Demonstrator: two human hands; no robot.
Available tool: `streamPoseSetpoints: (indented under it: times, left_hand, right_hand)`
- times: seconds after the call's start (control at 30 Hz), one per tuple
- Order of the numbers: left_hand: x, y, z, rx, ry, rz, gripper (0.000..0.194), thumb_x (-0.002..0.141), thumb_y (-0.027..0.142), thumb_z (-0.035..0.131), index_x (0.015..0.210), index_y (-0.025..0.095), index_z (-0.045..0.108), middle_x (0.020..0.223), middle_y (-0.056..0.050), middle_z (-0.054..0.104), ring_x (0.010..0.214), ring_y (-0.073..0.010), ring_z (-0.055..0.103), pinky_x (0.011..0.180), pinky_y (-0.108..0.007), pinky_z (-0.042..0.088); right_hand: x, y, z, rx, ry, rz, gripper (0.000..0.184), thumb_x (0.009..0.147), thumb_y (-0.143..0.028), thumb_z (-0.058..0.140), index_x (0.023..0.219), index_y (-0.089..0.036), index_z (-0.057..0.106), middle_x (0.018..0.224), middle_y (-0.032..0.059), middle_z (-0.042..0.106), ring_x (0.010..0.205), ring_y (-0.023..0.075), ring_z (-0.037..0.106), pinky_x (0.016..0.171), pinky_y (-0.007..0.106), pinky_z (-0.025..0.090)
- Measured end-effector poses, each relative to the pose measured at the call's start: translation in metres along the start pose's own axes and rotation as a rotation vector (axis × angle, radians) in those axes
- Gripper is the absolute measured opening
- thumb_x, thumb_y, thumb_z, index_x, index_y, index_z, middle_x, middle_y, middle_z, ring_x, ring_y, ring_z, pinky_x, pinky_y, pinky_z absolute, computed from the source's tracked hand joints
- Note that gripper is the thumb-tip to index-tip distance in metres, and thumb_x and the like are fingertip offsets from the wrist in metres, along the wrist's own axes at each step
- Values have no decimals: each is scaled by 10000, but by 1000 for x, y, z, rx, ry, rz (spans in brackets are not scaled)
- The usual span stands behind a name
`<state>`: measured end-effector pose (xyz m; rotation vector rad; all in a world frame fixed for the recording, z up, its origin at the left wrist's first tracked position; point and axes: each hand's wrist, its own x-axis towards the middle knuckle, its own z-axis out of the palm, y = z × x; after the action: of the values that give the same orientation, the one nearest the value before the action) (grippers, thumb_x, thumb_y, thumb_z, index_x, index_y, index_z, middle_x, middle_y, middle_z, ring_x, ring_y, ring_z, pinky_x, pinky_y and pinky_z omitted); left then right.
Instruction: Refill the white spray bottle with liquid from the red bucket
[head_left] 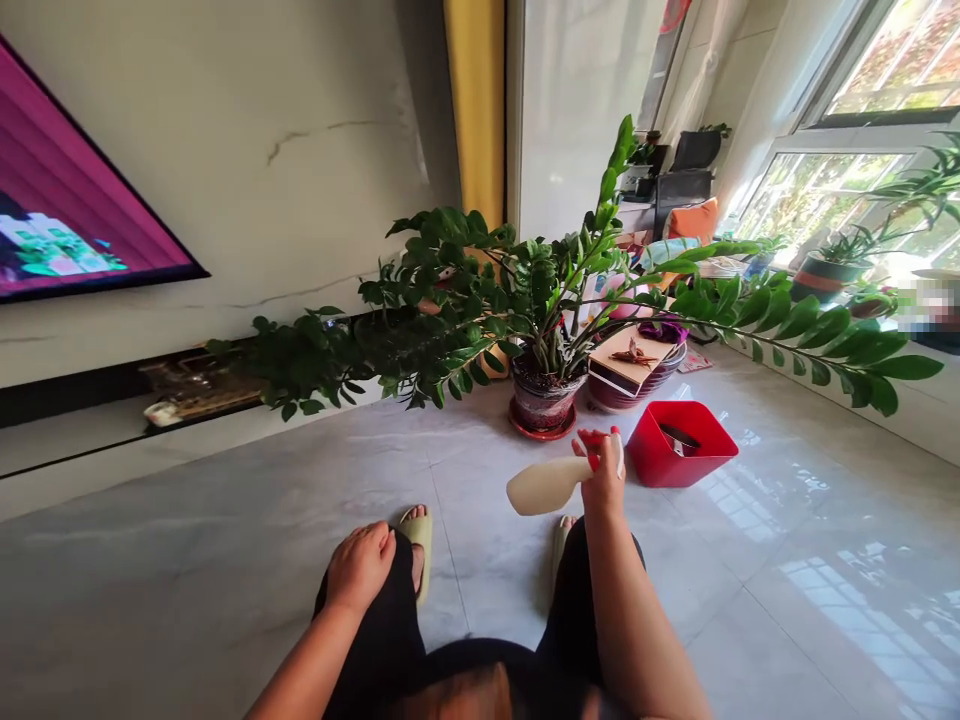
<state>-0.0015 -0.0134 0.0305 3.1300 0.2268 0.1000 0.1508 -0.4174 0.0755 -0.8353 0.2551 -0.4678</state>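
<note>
Spray bottle [544,487]: held tilted above the floor [480,545], its base toward 9 o'clock from the right grip [602,485]. The right grip is closed around the narrow neck and head. The left grip [361,565], at 8 o'clock from the bottle, rests on the left leg [390,615]; its fingers are partly hidden, so its closure cannot be told. A plant pot [547,398] stands at 12 o'clock, a red bin [679,470] between 2 and 3 o'clock. Handling: the pale body appears to be thin plastic, probably light, slightly flexible and not fragile. Fill level is not discernible; liquid would shift weight toward the base. Wet walls may be slippery. Take hold at the neck, beneath the head.
</note>
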Motion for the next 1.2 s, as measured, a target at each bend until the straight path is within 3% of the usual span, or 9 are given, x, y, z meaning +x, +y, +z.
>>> streamPoseSetpoints:
  times: [0.13, 0.37, 0.53, 0.67, 0.97, 1.2]
  left_hand:
    - [-5, -5, 3, -18, 14, -28, 321, 1041, 317, 330, 767, 231, 471, 801, -44, 634, 877, -234, 621, 827, -367, 347]
    - [-12, -12, 0, -71, 36, 0, 304, 1036, 284, 383, 758, 225, 490, 801, -43, 645, 859, -235, 605, 817, -372, 345]
    - [-17, -14, -6, -111, 63, 17, 305, 1035, 266, 384, 774, 218, 533, 823, -51, 661, 856, -238, 606, 821, -374, 354]
    - [-20, -16, -7, -134, 85, 24, 320, 1044, 285, 383, 780, 216, 551, 811, -52, 660, 855, -241, 610, 813, -372, 354]
    - [-18, -17, 2, -142, 118, 34, 328, 1050, 283, 388, 786, 211, 569, 802, -59, 670, 855, -249, 629, 810, -377, 359]
    - [-16, -20, 10, -165, 156, 60, 280, 1026, 219, 421, 792, 201, 573, 809, -50, 670, 859, -241, 644, 809, -372, 375]
  right_hand:
    - [-11, -28, 32, 106, 29, -13, 571, 844, -497, 832, 1295, -290, 550, 1041, -16, 709, 1026, 225, 748, 964, 495, 627]
    - [-21, -59, 76, 186, 78, -7, 444, 847, -496, 799, 1146, -283, 550, 1039, 6, 702, 982, 230, 758, 927, 468, 655]
    - [-33, -73, 94, 160, 9, 14, 372, 878, -529, 751, 1051, -256, 565, 1014, 36, 703, 1025, 249, 745, 935, 462, 655]
    - [-54, -87, 109, 155, -46, -46, 399, 876, -525, 767, 1120, -276, 575, 1034, 7, 701, 1017, 233, 747, 941, 448, 647]
    - [-99, -148, 170, -65, -268, -322, 333, 957, -510, 655, 1056, -194, 693, 1011, 67, 746, 980, 232, 748, 949, 444, 619]
    - [-116, -184, 223, -126, -464, -637, 347, 968, -498, 659, 1103, -184, 722, 1029, 85, 733, 1040, 271, 740, 925, 487, 635]
